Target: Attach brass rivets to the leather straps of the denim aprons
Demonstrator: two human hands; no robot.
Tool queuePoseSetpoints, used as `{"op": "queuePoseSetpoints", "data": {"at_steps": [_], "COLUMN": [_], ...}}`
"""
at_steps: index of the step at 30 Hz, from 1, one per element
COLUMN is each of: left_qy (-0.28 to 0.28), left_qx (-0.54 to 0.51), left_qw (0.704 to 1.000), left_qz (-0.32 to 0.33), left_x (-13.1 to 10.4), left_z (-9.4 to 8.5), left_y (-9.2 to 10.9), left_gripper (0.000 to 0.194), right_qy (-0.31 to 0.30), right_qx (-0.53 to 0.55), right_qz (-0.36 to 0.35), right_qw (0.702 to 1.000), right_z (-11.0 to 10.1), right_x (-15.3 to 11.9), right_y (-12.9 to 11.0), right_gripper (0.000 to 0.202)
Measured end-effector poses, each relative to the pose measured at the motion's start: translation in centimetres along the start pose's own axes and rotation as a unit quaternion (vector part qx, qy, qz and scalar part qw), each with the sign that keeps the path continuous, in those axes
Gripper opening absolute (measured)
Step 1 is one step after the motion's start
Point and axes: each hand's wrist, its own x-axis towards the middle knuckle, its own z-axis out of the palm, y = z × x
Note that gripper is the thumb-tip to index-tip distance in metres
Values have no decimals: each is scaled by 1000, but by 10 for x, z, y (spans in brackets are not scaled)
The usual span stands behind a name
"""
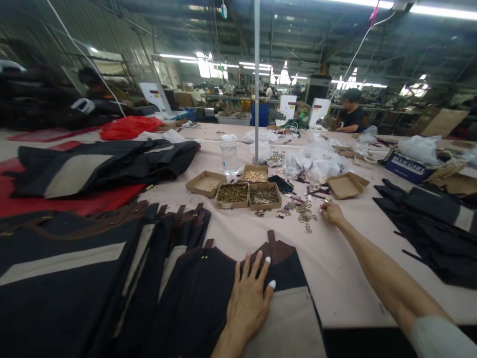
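Observation:
My left hand [249, 293] lies flat with fingers spread on a dark fabric piece [208, 293] that has a beige panel and brown trim; two of its fingertips wear white covers. Out over the table, my right hand [331, 214] has its fingers pressed together beside scattered metal rings [304, 214]; whatever it pinches is too small to make out. A brown strap [273, 246] stands up from the fabric's top edge, just beyond my left hand.
Small cardboard boxes of metal parts [233, 194] and a clear jar [230, 156] stand mid-table. Dark fabric stacks lie left [67, 288] and right [439, 223]. Plastic bags [320, 159] and a metal pole [257, 79] are farther back. A person [351, 112] sits beyond.

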Motion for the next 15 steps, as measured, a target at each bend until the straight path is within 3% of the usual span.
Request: {"op": "queuePoseSetpoints", "data": {"at_steps": [7,12,15], "left_qy": [-5,-11,-16], "left_qx": [-5,-13,-25], "left_qw": [1000,1000,999], "left_qz": [-19,-24,-30], "left_x": [4,2,-2], "left_z": [-2,-9,-11], "left_y": [6,8,15], "left_gripper": [59,59,59], "right_qy": [-87,-167,-136], "right_qx": [-20,-11,-18], "right_qz": [-34,-44,-44], "right_qw": [995,985,990], "right_z": [5,-5,-5], "right_x": [37,40,32], "right_y": [14,8,8], "right_gripper": [12,14,14]}}
